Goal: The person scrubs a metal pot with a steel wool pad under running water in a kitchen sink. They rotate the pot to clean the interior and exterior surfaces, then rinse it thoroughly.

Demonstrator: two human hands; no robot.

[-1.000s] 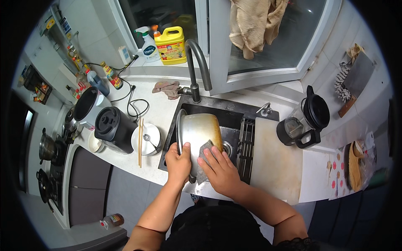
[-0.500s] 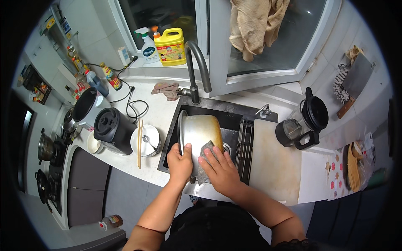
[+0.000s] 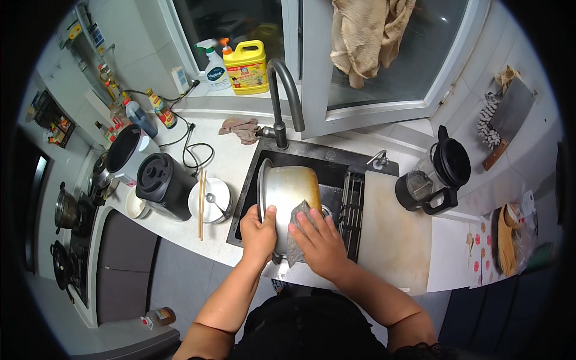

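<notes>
A silver metal pot lies tipped on its side over the dark sink, its rim to the left and its browned base to the right. My left hand grips the pot near the rim, thumb on the outer wall and the other fingers mostly hidden behind the rim. Against the pot's outer wall, my right hand presses a grey scrubbing cloth, fingers spread over it. Behind the pot, the tall dark faucet rises at the back of the sink.
Left of the sink stand white plates with a spoon, chopsticks and a black lidded appliance. A rack spans the sink's right side. Farther right are a cutting board and a blender jug.
My right hand and the cloth have slid slightly to the right along the pot's wall. My left hand keeps its grip, and the pot stays nearly in place.
</notes>
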